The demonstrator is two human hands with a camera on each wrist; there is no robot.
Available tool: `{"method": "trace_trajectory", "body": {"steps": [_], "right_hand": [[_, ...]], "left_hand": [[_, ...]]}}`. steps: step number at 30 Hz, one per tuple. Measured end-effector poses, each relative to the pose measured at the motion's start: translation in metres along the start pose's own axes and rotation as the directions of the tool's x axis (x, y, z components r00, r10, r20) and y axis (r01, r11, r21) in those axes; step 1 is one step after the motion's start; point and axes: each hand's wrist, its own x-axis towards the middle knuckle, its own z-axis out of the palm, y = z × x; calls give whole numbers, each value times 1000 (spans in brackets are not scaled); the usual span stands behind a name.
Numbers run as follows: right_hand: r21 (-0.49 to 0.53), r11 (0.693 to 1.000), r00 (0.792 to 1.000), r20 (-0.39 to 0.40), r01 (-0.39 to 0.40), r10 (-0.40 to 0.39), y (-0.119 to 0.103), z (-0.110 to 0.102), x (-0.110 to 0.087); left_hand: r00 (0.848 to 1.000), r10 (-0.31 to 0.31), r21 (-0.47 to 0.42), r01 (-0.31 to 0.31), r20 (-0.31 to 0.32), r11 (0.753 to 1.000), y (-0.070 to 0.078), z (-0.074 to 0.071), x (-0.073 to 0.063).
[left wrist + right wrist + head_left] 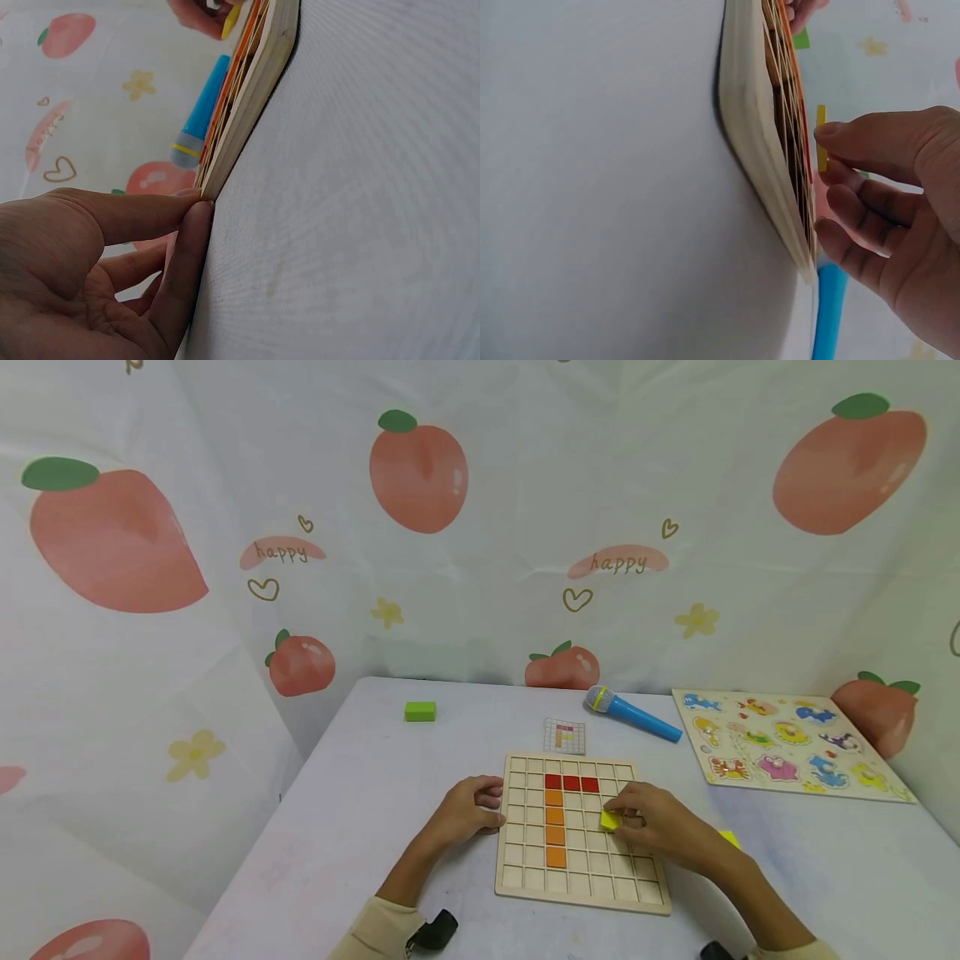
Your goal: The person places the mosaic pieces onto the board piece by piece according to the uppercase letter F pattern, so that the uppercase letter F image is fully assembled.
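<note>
A wooden grid board (592, 887) lies on the table with three red tiles (572, 783) in a row near its top and a column of several orange tiles (555, 816) below the leftmost red one. My right hand (656, 820) pinches a yellow tile (821, 139) between thumb and fingers, held just over the cells right of the middle. At the board's left edge, my left hand (467, 810) grips the rim, its thumb and a finger meeting there in the left wrist view.
Behind the board lies a small pattern card (565, 737), with a blue toy microphone (637, 717) to its right. An animal puzzle board (787, 743) sits at the back right, a green block (420, 712) at the back left. Another yellow piece (729, 839) shows beyond the right forearm.
</note>
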Motion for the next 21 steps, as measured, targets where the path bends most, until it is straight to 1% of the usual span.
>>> {"method": "trace_trajectory", "body": {"steps": [4,11,16,21], "right_hand": [[-2,1000,1000,13,-6,6,-6,2,6],[16,999,999,31,30,-31,-15,4,14],[2,999,999,35,41,-41,-19,7,22],[4,1000,998,55,8,-8,-23,12,28]], "left_hand": [[1000,0,3,0,-2,1000,0,0,0],[1000,1,-2,-1,-2,1000,0,0,0],[1000,3,9,-3,-4,1000,0,0,0],[1000,1,7,-1,-4,1000,1,0,0]]}}
